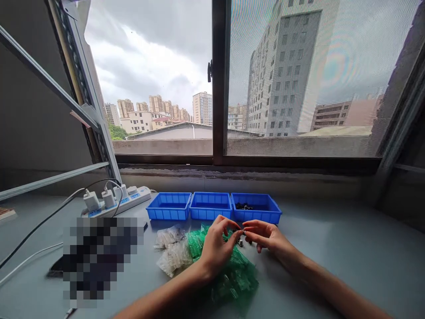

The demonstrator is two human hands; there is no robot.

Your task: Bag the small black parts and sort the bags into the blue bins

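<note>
My left hand and my right hand meet above the table with thumbs and fingertips pinched together. Between them is a small dark item, too small to name. Below my left hand lies green translucent plastic packaging, spread in crumpled strips. A few small metallic parts rest just under the fingertips. To the left of my left hand sit bundles of clear small plastic packets. Behind my hands, the right blue bin holds several small dark parts.
Two more blue bins, the left and the middle, stand in the same row. A white power strip with plugged chargers and trailing cables is at the left. A blurred-out dark object lies before it. A window rises behind the table.
</note>
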